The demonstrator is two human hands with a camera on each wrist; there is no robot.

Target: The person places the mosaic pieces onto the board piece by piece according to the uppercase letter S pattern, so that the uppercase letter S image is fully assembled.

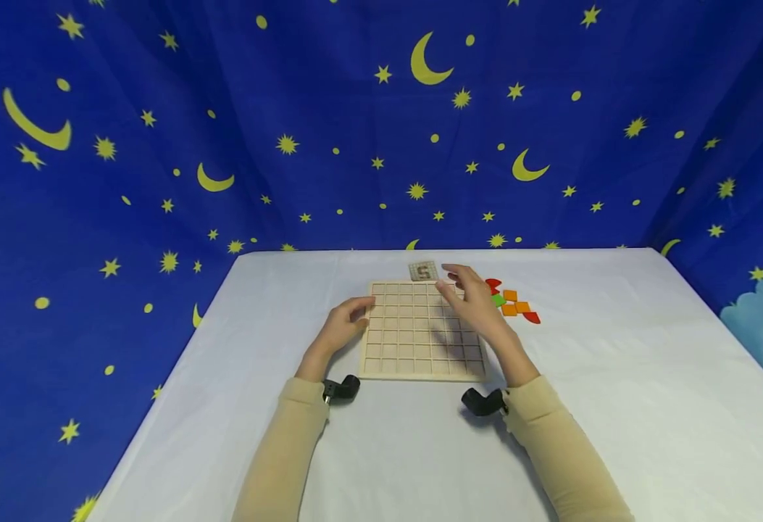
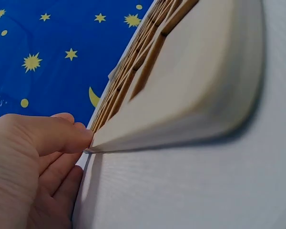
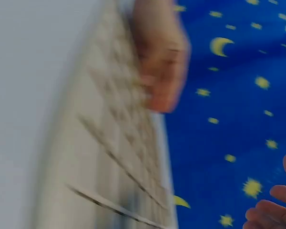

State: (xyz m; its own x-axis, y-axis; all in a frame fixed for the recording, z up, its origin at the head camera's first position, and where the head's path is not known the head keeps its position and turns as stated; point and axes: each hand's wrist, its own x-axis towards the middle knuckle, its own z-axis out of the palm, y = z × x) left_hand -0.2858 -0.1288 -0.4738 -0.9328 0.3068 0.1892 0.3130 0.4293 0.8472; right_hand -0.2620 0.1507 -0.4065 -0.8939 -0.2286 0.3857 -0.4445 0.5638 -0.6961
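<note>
Blue fabric (image 1: 348,101) beyond the board (image 1: 397,333), printed with yellow stars and moons; smooth white cloth (image 1: 179,406) under it, faintly wrinkled. Flat on that cloth, a square of pale wood: raised rim, rounded corners, thin strips crossing into rows of shallow square cells. At the board's left edge, left hand (image 1: 340,326) with fingers loosely bent, thumb apart from forefinger, tips touching the rim rather than wrapped round it. Above the board's far right part, right hand (image 1: 475,303), thumb and fingers spread, nothing visible between them. Just past the board's far edge, small gridded card (image 1: 423,270) with a brown figure. Right of the board, flat bright pieces: orange squares (image 1: 510,296), red ones (image 1: 532,317) with curved edges, green one (image 1: 498,300) partly hidden.
</note>
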